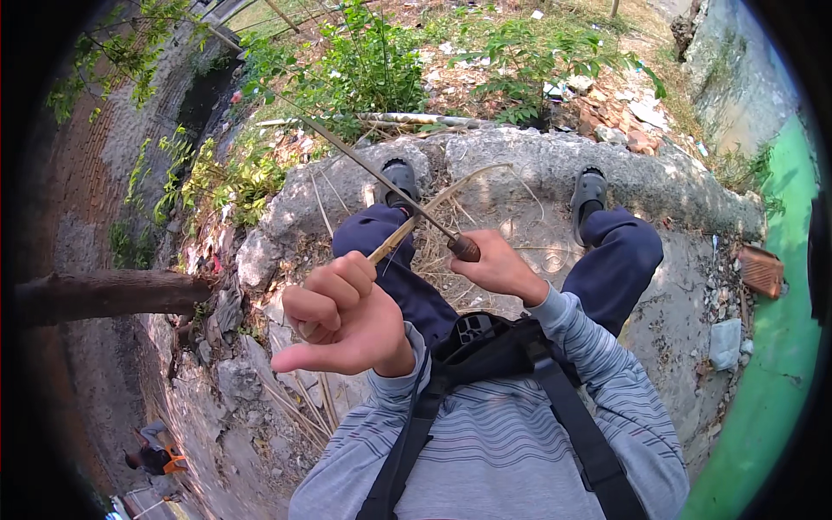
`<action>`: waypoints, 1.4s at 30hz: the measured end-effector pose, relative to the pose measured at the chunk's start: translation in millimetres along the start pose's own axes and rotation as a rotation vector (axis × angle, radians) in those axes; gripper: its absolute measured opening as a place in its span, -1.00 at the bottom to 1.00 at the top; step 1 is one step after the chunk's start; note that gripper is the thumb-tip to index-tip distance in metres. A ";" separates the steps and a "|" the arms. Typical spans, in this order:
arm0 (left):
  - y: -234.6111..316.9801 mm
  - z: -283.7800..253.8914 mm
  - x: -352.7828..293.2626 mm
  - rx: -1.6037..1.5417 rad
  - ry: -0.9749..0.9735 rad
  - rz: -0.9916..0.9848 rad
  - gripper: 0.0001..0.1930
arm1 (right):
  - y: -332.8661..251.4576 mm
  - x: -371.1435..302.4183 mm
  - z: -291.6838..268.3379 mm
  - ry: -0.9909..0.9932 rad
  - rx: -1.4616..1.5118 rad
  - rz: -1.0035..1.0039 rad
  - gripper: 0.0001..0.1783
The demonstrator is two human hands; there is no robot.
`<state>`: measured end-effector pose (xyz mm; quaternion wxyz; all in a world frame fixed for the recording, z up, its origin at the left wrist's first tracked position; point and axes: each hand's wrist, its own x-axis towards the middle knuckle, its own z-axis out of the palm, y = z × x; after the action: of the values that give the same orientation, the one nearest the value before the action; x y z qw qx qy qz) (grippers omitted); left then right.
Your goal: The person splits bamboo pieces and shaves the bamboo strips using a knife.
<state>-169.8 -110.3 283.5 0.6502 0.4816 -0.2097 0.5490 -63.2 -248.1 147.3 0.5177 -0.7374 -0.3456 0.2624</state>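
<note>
Near the middle of the frame, the left hand is curled around one end of a pale strip, its thumb out to the left; the end inside the fist is hidden. From there the strip rises between the person's legs, passes the knife and bends toward upper centre. The right hand grips the knife's brown handle, the long blade slanting to the upper left. Blade and strip cross; whether they touch, I cannot tell.

The work looks under way but unfinished: the strip is already long and narrow, and seems to run on whole past the blade. How much trimming is left does not show. More loose strips lie on the ground at lower left, finished pieces or scraps, impossible to say.
</note>
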 end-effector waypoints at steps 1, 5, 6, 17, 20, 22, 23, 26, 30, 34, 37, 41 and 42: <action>1.0 4.0 -0.4 -0.017 0.124 -0.023 -0.30 | -2.5 -1.6 -0.1 -0.004 0.041 0.006 -0.68; -3.6 -0.7 6.9 0.011 0.135 -0.118 -0.38 | -26.7 -13.1 -3.7 -0.028 0.111 0.041 -0.70; -2.1 -0.4 7.6 0.013 0.137 -0.114 -0.38 | -35.1 -15.4 -3.1 -0.045 0.119 0.023 -0.70; -6.2 0.0 8.4 -0.193 0.014 -0.118 -0.36 | -75.1 -17.2 -9.6 -0.148 0.243 -0.080 -0.74; -9.2 -3.0 5.7 -0.213 -0.006 -0.115 -0.36 | -66.9 -16.8 -7.2 -0.106 0.183 -0.130 -0.75; -7.7 2.1 5.2 -0.153 -0.023 -0.083 -0.36 | -81.9 -22.4 -8.6 -0.082 0.183 -0.117 -0.76; -7.5 3.8 5.0 -0.091 -0.041 -0.050 -0.36 | -87.3 -24.1 -8.1 -0.058 0.183 -0.106 -0.78; -9.9 3.2 5.0 -0.065 -0.056 -0.066 -0.36 | -90.0 -25.6 -5.8 -0.030 0.197 -0.164 -0.80; -2.7 7.5 6.5 -0.138 -0.008 -0.096 -0.36 | -70.6 -15.8 -5.2 0.020 0.191 -0.170 -0.78; -10.8 5.1 1.0 -0.130 -0.008 -0.118 -0.37 | -38.8 -5.8 -9.5 0.112 0.134 -0.010 -0.71; -18.8 9.1 -6.1 -0.062 0.018 -0.085 -0.37 | -40.4 -11.8 -1.3 0.093 0.143 -0.043 -0.76; -20.5 5.2 -5.4 -0.045 0.071 -0.066 -0.37 | -63.1 -13.8 2.0 0.036 0.227 -0.090 -0.78; -20.2 6.5 -3.8 -0.077 0.109 -0.088 -0.37 | -59.5 -12.6 0.0 0.044 0.230 -0.083 -0.78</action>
<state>-150.8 -116.5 275.3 0.7023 0.4342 -0.1737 0.5367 -85.3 -244.5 203.8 0.6167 -0.6639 -0.3320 0.2621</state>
